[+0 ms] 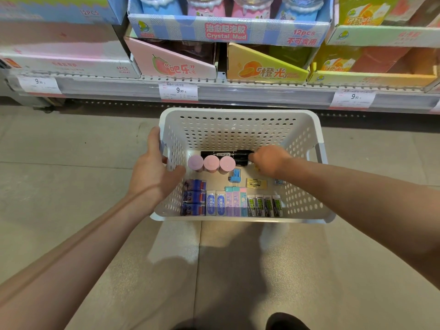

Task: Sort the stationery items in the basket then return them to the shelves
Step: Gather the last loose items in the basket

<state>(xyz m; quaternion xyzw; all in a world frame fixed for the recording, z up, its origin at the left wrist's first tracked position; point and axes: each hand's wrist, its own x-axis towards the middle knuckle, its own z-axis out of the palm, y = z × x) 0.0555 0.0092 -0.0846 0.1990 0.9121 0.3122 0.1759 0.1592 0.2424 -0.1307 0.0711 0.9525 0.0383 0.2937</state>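
Note:
A white perforated basket (240, 114) stands on the floor before the shelves. My left hand (153, 166) grips its left rim. My right hand (269, 160) reaches inside and holds the end of a black marker (226, 154) lying along the far wall. Three pink-capped tubes (210, 163) stand in a row in front of the marker. Erasers lie sorted along the near wall: dark blue ones (194, 198), white-blue ones (215, 206), pastel ones (235, 201) and green-black ones (264, 206). A small blue item (235, 176) and a yellow-black item (256, 183) lie in the middle.
The shelf edge (238, 90) with price tags runs across just behind the basket. Display boxes sit on it: a blue Crystal Mud box (226, 32), a pink box (171, 63) and a yellow box (264, 67). A shoe (285, 321) shows at the bottom.

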